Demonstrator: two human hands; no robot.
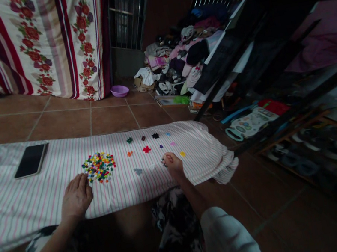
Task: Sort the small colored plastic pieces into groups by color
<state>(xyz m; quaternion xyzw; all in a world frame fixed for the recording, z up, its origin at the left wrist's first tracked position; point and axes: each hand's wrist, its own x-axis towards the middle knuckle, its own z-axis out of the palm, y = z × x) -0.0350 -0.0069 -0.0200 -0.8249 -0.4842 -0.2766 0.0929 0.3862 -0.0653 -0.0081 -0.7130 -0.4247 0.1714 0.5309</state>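
My left hand [76, 197] lies flat on the striped cloth [51, 203], its fingertips beside a mixed pile of tiny coloured pieces [99, 167]. To the right, my right hand [173, 164] has its fingers pinched together over small dark pieces [163, 161]; whether something is between the fingertips is hidden. Around it lie little groups sorted by colour: white pieces [152, 167], grey pieces [138, 171], red pieces [146, 149], orange pieces [130, 153], a yellow group [182, 154], a pink group [172, 144], green pieces [129, 140] and black pieces [155, 136].
A dark phone [31, 160] rests on the cloth at the left. Beyond the table are a purple basin [120, 91], a floral curtain [33, 45] and a heap of clothes [179, 59]. A rack with shoes [304, 154] stands at the right.
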